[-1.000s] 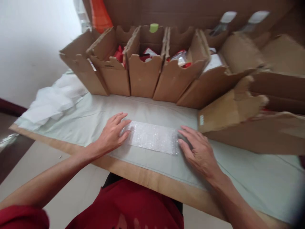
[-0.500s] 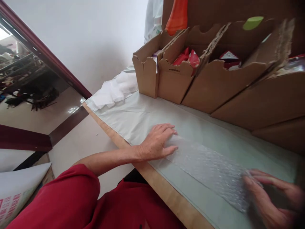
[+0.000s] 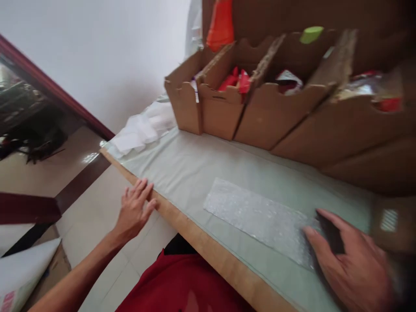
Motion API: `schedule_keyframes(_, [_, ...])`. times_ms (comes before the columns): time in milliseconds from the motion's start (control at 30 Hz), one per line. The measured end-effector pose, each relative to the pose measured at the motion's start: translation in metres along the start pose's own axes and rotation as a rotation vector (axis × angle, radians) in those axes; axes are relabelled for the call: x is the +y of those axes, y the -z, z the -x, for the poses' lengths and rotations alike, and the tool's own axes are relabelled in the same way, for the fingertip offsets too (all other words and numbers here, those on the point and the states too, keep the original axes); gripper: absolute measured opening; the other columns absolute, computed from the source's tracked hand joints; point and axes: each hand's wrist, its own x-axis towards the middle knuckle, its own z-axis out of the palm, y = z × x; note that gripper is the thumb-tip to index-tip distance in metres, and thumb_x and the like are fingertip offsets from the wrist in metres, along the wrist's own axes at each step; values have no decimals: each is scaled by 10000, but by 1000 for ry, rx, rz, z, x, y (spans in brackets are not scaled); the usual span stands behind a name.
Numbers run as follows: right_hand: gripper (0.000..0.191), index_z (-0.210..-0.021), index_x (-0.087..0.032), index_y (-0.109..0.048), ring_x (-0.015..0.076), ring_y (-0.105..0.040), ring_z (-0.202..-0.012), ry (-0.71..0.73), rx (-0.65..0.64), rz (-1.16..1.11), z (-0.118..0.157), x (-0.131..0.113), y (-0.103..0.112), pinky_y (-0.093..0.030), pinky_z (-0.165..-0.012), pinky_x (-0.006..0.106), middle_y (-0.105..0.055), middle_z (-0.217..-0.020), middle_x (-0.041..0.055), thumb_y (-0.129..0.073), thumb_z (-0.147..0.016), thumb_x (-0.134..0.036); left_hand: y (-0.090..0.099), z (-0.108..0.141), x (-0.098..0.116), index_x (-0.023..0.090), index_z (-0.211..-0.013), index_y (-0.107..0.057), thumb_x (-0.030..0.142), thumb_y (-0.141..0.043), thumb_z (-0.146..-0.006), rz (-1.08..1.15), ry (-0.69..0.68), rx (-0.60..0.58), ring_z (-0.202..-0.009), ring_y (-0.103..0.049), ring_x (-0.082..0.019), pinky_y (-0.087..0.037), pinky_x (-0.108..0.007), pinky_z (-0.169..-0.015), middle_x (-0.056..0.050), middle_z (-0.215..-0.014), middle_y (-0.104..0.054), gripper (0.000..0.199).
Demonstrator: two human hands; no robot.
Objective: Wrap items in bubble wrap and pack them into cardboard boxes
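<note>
The wrap lies flat on the cloth, its length slanting toward the right hand, clearly the nearer; that thumb and forefinger stand apart at its end, contact unclear. The left hand, fingers loosely spread, is off beyond the other end, by the wooden edge.

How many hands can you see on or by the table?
2. The left hand is at the wooden table edge, and the right hand is at the right end of the bubble wrap. I see no others.
</note>
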Motion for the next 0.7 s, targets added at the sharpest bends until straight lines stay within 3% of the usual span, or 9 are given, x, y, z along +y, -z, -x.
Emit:
schedule_keyframes(67, [493, -1347, -236, -592, 401, -648, -1167, -1, -9, -22, -3, -18, 11, -496, -960, 596, -692, -1277, 179, -448, -988, -542, 10, -16, -6, 298, -1431, -518, 387, -452, -1043, 21, -47, 92, -1378, -536, -387, -350, -689, -1146, -157, -1476, -585, 404])
schedule_keyframes(167, [444, -1338, -202, -585, 341, -625, -1234, -47, -33, -84, -4, -28, 16, -470, -1027, 541, -677, -1331, 165, -428, -1014, -461, 9, -77, -9, 291, -1406, -545, 423, -558, -993, 82, -143, 224, -1433, -458, -433, -381, -667, -1146, -113, -1581, -482, 434])
schedule_keyframes(233, [423, -1332, -186, -589, 318, -612, -1251, -76, -30, -107, -2, -28, 17, -463, -1036, 510, -670, -1348, 162, -416, -1023, -415, -2, -115, -8, 298, -1376, -577, 472, -587, -971, 123, -179, 188, -1462, -409, -453, -361, -666, -1170, -46, -1590, -481, 440])
schedule_keyframes(300, [408, -1328, -178, -595, 305, -607, -1253, -97, -21, -122, 0, -28, 17, -461, -1034, 495, -668, -1354, 157, -400, -1029, -377, -12, -131, -8, 280, -1328, -611, 489, -565, -974, 134, -200, 111, -1438, -438, -452, -375, -668, -1160, -38, -1516, -563, 414])
schedule_keyframes(400, [406, -1327, -179, -601, 301, -608, -1242, -105, -4, -140, 3, -27, 16, -456, -1032, 497, -672, -1350, 147, -378, -1034, -351, -19, -115, -12, 194, -1298, -621, 449, -485, -996, 95, -177, 81, -1411, -456, -484, -396, -713, -1110, -151, -1454, -603, 418])
schedule_keyframes(500, [410, -1323, -172, -606, 299, -610, -1237, -77, -1, -156, 3, -24, 15, -459, -1020, 487, -675, -1345, 147, -376, -1032, -345, -14, -83, -4, 106, -1328, -597, 418, -439, -1005, 36, -121, 100, -1463, -381, -514, -347, -726, -1142, -253, -1534, -490, 476])
schedule_keyframes(600, [407, -1325, -171, -602, 296, -602, -1250, -75, -13, -157, 2, -23, 15, -455, -1020, 479, -669, -1359, 144, -379, -1036, -351, -8, -73, 30, 132, -1321, -608, 424, -491, -985, 87, -171, 132, -1476, -401, -444, -361, -645, -1183, -231, -1540, -488, 461])
schedule_keyframes(700, [420, -1334, -152, -596, 312, -580, -1276, -88, -33, -117, 1, -25, 14, -437, -1039, 492, -650, -1388, 157, -411, -1033, -379, -13, -89, 77, 172, -1268, -649, 483, -527, -957, 222, -293, 71, -1474, -412, -397, -389, -603, -1179, -200, -1495, -537, 457])
